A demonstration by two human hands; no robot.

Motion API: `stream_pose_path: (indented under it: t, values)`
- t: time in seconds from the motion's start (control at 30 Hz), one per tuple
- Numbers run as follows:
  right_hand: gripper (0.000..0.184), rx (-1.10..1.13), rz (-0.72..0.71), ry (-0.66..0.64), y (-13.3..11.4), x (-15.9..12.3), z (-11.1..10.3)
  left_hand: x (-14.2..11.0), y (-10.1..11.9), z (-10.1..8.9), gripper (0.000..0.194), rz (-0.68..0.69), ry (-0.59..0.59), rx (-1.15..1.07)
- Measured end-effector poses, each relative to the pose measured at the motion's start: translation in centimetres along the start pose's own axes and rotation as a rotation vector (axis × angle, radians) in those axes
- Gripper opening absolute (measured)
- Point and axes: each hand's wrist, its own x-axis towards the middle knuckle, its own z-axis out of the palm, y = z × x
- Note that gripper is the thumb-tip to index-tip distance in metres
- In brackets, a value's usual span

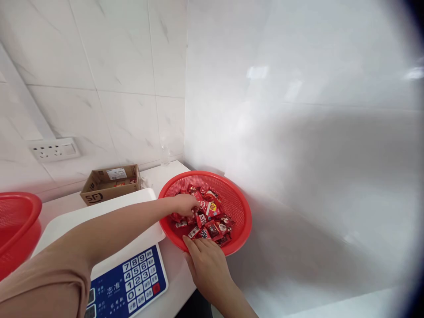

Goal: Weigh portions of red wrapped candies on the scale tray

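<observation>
A red plastic basket (243, 207) with perforated sides holds many small red snack packets (213, 210), some with white or yellow labels. My left hand (186, 206) reaches across into it from the left, its fingers curled closed at a red packet among the pile. The fingertips are partly hidden. On the near rim rests my right hand (208, 263), gripping it with the fingers over the edge and the thumb outside.
Left of the basket stands a scale with a white tray (66, 227) and blue keypad (132, 282). Behind it sits an open cardboard box (111, 183) with packets inside. Another red basket (28, 212) is at far left. Tiled walls (126, 119) bound the table's back and right.
</observation>
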Motion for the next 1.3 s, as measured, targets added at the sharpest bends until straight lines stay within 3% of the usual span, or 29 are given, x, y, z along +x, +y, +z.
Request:
stream_pose_path:
  t: [0.17,0.33,0.4,0.57,0.63,0.7,0.9,1.0,1.17,1.3]
  values:
    - [0.032,-0.012,0.006,-0.034,0.0,0.2,0.0,-1.1,-1.1,-1.2,0.026,-0.006,0.134,-0.341]
    - [0.036,0.065,0.050,-0.106,0.0,0.4,-0.4,-3.0,-0.3,-2.1,0.024,-0.053,0.311,-0.825]
    - [0.045,0.217,0.101,-0.093,0.2,0.6,-0.7,-3.9,0.3,-2.4,0.022,-0.058,0.373,-1.032]
    - [0.061,0.816,0.463,0.234,0.6,1.9,-1.6,-7.2,1.6,-2.4,0.028,-0.033,0.372,-1.451]
    - [0.065,0.973,0.506,0.233,0.2,2.7,-2.1,-8.9,2.2,-2.2,0.034,-0.010,0.335,-1.555]
    - [0.064,1.071,0.463,0.168,-0.7,3.5,-2.4,-10.8,2.8,-1.7,0.035,0.022,0.310,-1.633]
    - [0.046,1.070,0.264,0.132,-4.7,4.6,-1.7,-17.5,2.9,1.5,0.022,0.068,0.327,-1.757]
    - [0.040,1.061,0.149,0.017,-6.4,4.6,-0.7,-21.5,2.2,3.8,0.017,0.030,0.413,-1.790]
    - [0.028,0.897,0.044,-0.131,-9.2,5.4,1.0,-28.0,1.4,8.3,0.020,-0.250,0.616,-1.923]
    - [0.030,0.699,-0.056,-0.082,-11.2,6.8,2.5,-31.7,1.6,12.7,0.021,-0.476,0.706,-2.047]
